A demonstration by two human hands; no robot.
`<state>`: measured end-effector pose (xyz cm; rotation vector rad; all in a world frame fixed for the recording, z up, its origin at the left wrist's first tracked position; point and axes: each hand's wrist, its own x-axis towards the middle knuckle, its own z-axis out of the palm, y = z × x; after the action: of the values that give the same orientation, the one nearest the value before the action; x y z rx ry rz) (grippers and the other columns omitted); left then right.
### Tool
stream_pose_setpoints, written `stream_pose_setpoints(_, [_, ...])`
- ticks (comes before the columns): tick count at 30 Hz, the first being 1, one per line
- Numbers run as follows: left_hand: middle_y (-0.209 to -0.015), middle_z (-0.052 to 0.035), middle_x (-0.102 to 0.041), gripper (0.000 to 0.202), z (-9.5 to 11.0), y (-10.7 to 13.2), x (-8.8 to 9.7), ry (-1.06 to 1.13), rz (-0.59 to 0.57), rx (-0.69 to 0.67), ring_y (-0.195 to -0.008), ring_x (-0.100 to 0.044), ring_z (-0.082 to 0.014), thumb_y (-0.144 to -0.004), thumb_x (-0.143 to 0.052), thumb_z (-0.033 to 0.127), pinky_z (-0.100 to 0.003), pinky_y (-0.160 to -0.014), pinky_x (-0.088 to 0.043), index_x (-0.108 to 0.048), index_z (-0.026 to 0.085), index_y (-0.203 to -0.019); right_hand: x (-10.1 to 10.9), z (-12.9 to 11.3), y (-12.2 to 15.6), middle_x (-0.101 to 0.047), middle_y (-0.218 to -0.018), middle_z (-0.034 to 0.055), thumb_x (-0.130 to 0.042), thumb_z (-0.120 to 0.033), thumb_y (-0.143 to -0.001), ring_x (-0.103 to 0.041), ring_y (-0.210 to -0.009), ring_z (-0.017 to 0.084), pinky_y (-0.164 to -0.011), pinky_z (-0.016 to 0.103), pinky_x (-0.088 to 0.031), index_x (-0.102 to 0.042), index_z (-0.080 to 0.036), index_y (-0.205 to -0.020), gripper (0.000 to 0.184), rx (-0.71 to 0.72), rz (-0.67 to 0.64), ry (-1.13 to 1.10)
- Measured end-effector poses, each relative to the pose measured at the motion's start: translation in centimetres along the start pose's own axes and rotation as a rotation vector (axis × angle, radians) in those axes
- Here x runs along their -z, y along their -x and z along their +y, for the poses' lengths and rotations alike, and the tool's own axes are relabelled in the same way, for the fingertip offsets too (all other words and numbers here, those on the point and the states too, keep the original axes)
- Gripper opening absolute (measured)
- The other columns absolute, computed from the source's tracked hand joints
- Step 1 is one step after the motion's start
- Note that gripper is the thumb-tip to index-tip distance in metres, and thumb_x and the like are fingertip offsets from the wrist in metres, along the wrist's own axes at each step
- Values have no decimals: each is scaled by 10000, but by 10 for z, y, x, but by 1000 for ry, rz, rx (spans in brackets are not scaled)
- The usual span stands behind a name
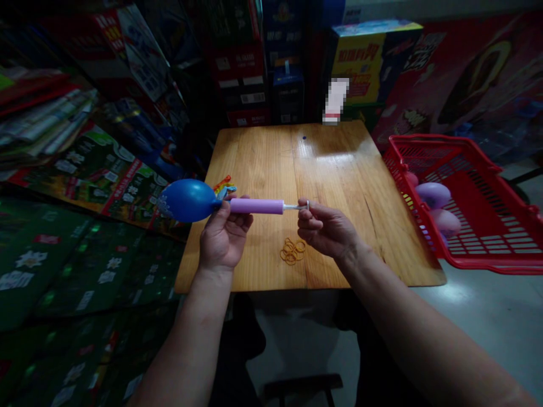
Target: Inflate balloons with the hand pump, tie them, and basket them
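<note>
A purple balloon pump [258,207] lies level across the view, above the wooden table [258,152]. At its left end sits a blue balloon [190,200], partly inflated, with a pale pattern on its far tip. My left hand [224,234] is closed around that end of the pump, thumb pressing at the balloon's neck. The fingers of my right hand [324,226] grip the white handle at the other end, and a short stretch of rod shows. Several flat balloons [226,185], orange, yellow and light blue, lie behind my left hand. Several yellowish rubber bands [292,251] lie between my forearms.
To the right, a red basket [479,263] holds several inflated pink and purple balloons [433,195]. Stacked green cartons [106,271] line the left side. Boxes [241,79] stand behind the table, with a yellow and blue box [360,62] among them. A stool [303,384] is below.
</note>
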<state>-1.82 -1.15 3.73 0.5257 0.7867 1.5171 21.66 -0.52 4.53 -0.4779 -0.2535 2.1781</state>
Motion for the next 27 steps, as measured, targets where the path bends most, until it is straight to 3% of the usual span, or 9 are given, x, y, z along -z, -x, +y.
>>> stream_pose_setpoints(4, [-1156,-51,-704,218,7,2,3,-19,10,-71,-1058,-648,-181,-889,-628,347,-284,-814,-528,-686,254,-1078,2,-6,3,-601,-701,-17,-488,-147,-940,-430,-479,35,-468,140,-405,-615,-148,-977,132,37,-13,-14])
stream_pose_setpoints(9, [-1230,-47,-676,259,-9,13,-5,-37,-59,48,-1143,-617,-214,-888,-636,365,-355,-875,-517,-661,280,-1132,4,13,-1,-642,-768,-4,-535,-133,-922,-483,-521,29,-509,135,-436,-601,-152,-985,93,-14,-34,-69])
stream_pose_setpoints(18, [-1214,-50,-685,265,-8,9,-4,-12,-54,65,-1140,-622,-204,-891,-617,395,-334,-886,-520,-665,264,-1116,1,18,-6,-633,-739,-18,-528,-130,-935,-463,-489,20,-496,128,-420,-589,-156,-998,92,-22,-35,-63])
stream_pose_setpoints(27, [-1141,-53,-710,229,-11,6,-4,-8,-14,-7,-1107,-637,-204,-890,-631,377,-295,-850,-533,-685,259,-1078,-1,16,-5,-630,-726,-16,-518,-141,-932,-459,-490,26,-490,132,-411,-599,-152,-986,99,-19,-25,-33])
